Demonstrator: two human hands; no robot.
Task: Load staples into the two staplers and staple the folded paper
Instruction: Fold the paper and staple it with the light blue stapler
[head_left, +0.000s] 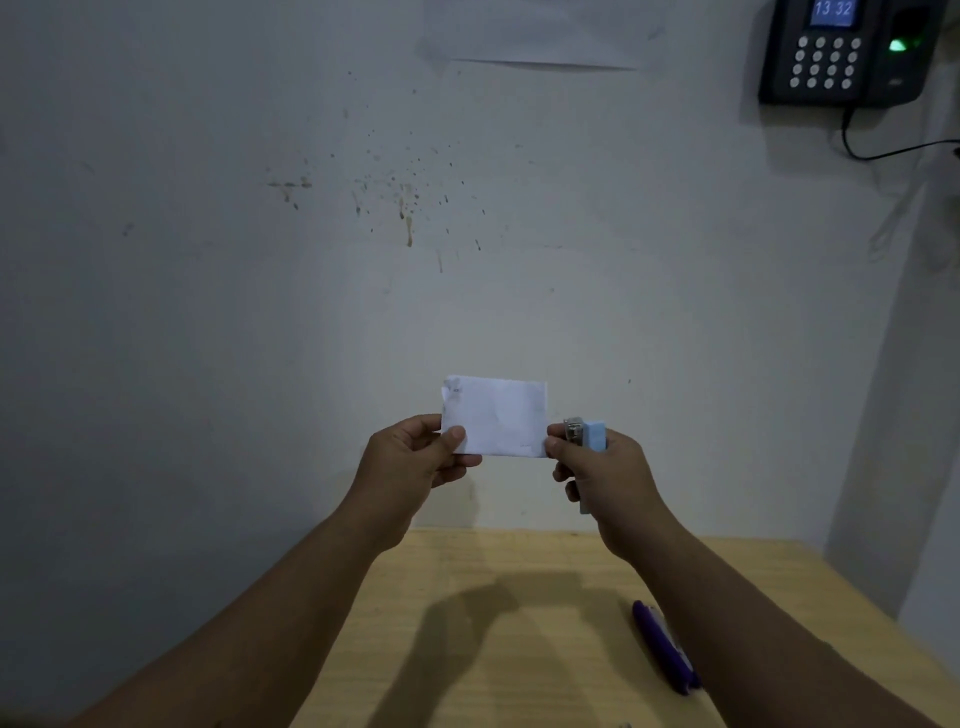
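I hold a small folded white paper (496, 415) up in front of the wall, above the table's far edge. My left hand (410, 457) pinches its lower left corner between thumb and fingers. My right hand (602, 467) grips a light blue stapler (589, 436) with its metal mouth up, and its fingertips touch the paper's lower right edge. A purple stapler (662, 647) lies on the wooden table (519, 623), partly hidden behind my right forearm.
A stained white wall fills the view behind the table. A black keypad device (841, 52) with a lit screen and a cable hangs at the upper right. A sheet of paper (540, 36) is fixed high on the wall.
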